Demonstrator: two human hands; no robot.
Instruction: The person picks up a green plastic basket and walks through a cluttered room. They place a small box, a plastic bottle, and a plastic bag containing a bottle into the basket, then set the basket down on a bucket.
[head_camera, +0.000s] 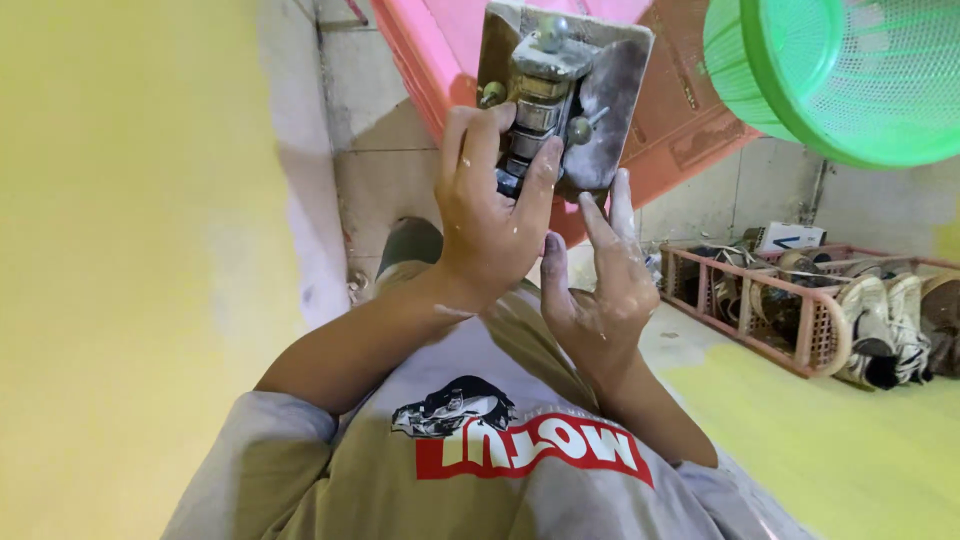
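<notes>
Left hand (487, 215): fingers are clamped on the brass fitting (537, 95) of a metal plate (610, 90), held up at centre.
Right hand (600, 280): fingers are spread apart, fingertips touching the plate's near edge.
Pink rack (805, 345): shoes (885, 315) are stored inside, far right.
Green basket (840, 75): contents cannot be told.

Even, fairly bright daylight, no hard shadows; soft shade under the metal hinge plate (565, 95). Left of the plate the yellow wall is smeared and featureless. Right of it, the green basket (850, 75) bows with edge distortion.
</notes>
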